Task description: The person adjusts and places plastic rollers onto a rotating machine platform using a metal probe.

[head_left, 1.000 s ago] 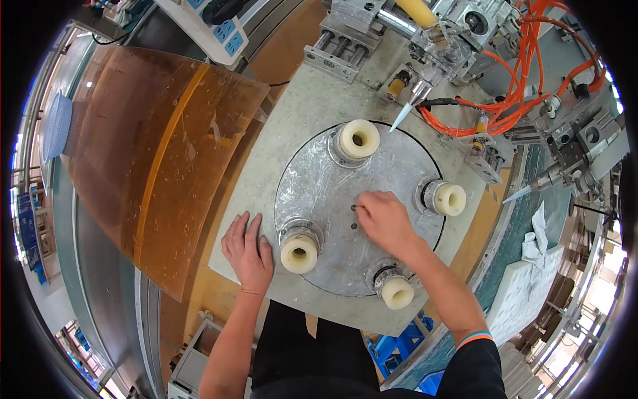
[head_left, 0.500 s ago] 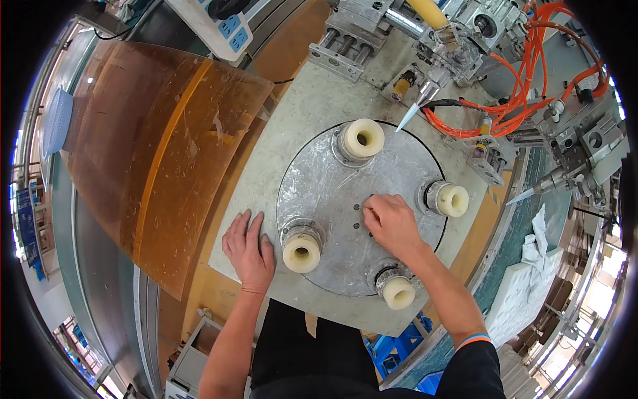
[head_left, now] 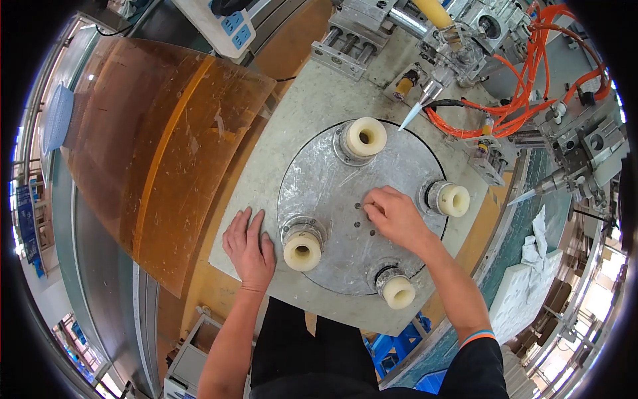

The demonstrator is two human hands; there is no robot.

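Note:
My left hand [head_left: 251, 249] lies with its fingers outstretched on the pale machine table [head_left: 266, 193], to the left of the round metal turntable [head_left: 319, 179]. Over the turntable's middle, beside several small bolt holes [head_left: 357, 225], my right hand [head_left: 397, 216] is closed with curled fingers. Whatever may be in its fingertips is hidden. Several cream-coloured hollow cylinders stand in metal holders around the disc: one at the top [head_left: 365, 137], one at the left [head_left: 302, 251], one at the right [head_left: 454, 200], and another at the bottom [head_left: 399, 292].
A pale blue dispensing nozzle [head_left: 411, 116] points down at the turntable's upper rim; a second nozzle [head_left: 522, 197] sits farther right. Orange air hoses [head_left: 525, 100] loop between them. A curved amber plastic sheet [head_left: 179, 153] rises at left, near a power strip [head_left: 229, 30] and a conveyor [head_left: 106, 279].
My right hand has shifted very slightly to the right and upward at the turntable's middle, its fingers still curled. The left hand stays in place.

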